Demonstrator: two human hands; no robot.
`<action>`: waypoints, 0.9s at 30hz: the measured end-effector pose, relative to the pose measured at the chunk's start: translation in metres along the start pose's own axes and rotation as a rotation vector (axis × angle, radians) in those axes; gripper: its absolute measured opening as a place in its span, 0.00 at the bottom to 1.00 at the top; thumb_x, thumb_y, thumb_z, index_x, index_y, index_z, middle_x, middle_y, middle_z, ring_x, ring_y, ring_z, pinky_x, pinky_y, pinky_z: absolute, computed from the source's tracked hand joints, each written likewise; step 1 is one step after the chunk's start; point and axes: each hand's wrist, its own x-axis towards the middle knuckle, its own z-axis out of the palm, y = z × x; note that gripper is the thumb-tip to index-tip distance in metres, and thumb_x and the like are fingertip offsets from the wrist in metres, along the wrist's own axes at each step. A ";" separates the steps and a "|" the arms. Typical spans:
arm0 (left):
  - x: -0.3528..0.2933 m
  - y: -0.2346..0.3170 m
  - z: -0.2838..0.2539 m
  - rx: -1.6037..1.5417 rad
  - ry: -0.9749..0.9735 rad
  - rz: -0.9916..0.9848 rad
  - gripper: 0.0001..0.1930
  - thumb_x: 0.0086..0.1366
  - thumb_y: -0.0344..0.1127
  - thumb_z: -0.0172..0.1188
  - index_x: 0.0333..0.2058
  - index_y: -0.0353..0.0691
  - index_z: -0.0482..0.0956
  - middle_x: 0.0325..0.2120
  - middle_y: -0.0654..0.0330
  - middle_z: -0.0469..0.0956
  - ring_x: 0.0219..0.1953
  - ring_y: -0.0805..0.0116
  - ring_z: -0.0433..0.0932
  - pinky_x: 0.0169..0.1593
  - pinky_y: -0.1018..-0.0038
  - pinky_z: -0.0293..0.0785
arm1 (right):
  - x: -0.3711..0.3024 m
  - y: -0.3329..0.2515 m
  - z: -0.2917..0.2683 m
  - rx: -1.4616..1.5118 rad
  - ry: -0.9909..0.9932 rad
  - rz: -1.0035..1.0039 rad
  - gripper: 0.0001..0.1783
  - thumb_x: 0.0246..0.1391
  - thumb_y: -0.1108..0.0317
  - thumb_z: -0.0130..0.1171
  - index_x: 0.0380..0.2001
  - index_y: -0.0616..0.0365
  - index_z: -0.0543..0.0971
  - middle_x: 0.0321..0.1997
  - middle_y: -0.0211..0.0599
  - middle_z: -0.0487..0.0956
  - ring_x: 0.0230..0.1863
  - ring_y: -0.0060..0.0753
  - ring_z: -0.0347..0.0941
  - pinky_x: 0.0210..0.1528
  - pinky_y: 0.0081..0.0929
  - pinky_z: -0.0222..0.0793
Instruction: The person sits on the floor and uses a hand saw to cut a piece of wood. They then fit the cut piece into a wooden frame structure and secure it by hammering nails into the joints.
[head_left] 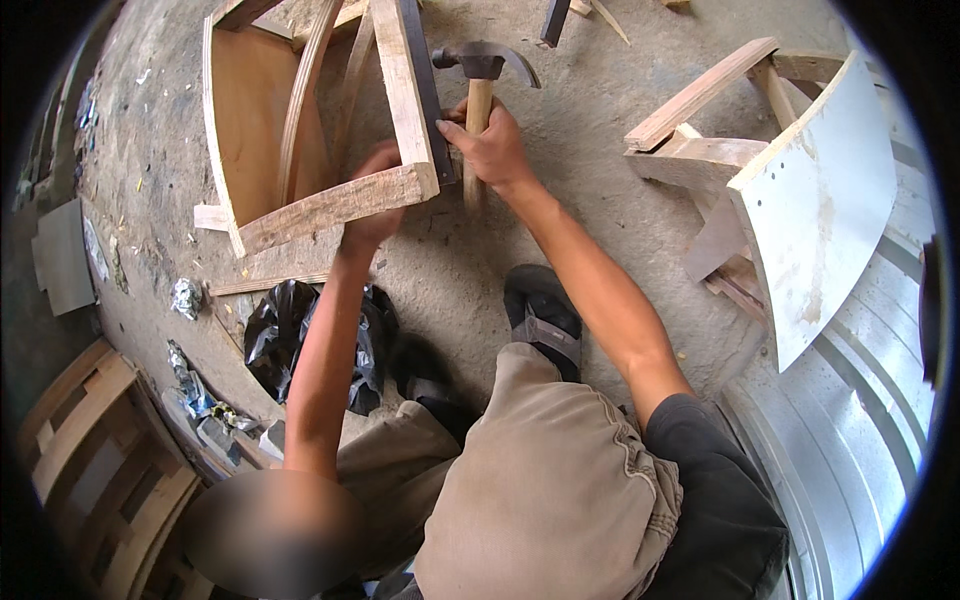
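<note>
My right hand is closed around the wooden handle of a claw hammer, its dark metal head pointing up the picture. The thumb side of that hand is right beside a dark strip running along a pale wooden rail. This rail belongs to a curved wooden frame with a plywood side panel. My left hand reaches behind the frame's near rail, which covers part of it; its fingers are hidden, so I cannot tell what they hold.
Another wooden frame with a pale curved panel stands at right, beside ridged metal sheeting. A black plastic bag lies near my left forearm. Slatted wooden pieces stand at lower left. Wood scraps and crumpled foil litter the concrete floor.
</note>
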 end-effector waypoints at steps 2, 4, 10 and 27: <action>0.011 -0.013 -0.007 -0.008 0.033 -0.218 0.16 0.65 0.38 0.62 0.46 0.34 0.79 0.36 0.55 0.82 0.40 0.70 0.80 0.45 0.72 0.75 | 0.000 -0.005 0.000 -0.028 -0.041 0.025 0.17 0.50 0.64 0.70 0.36 0.61 0.74 0.33 0.33 0.77 0.34 0.24 0.74 0.38 0.26 0.72; 0.024 -0.026 -0.009 0.155 0.030 -0.534 0.19 0.66 0.42 0.60 0.46 0.29 0.77 0.35 0.54 0.83 0.39 0.69 0.81 0.44 0.74 0.74 | 0.001 -0.007 0.001 -0.026 -0.069 0.038 0.17 0.50 0.64 0.70 0.36 0.61 0.74 0.32 0.32 0.77 0.33 0.23 0.73 0.38 0.25 0.72; 0.055 -0.009 0.009 -0.139 -0.031 -0.778 0.25 0.68 0.54 0.58 0.38 0.32 0.81 0.26 0.60 0.78 0.28 0.71 0.75 0.35 0.72 0.72 | 0.004 -0.008 -0.007 -0.122 -0.085 0.088 0.20 0.48 0.60 0.71 0.34 0.61 0.73 0.29 0.33 0.76 0.31 0.26 0.72 0.36 0.28 0.70; 0.067 -0.002 0.035 -0.020 0.106 -0.599 0.28 0.63 0.63 0.60 0.27 0.39 0.75 0.19 0.65 0.71 0.23 0.71 0.70 0.31 0.69 0.69 | -0.049 -0.033 -0.031 -0.303 0.072 0.114 0.23 0.58 0.51 0.63 0.35 0.64 0.72 0.23 0.35 0.74 0.24 0.26 0.72 0.27 0.30 0.68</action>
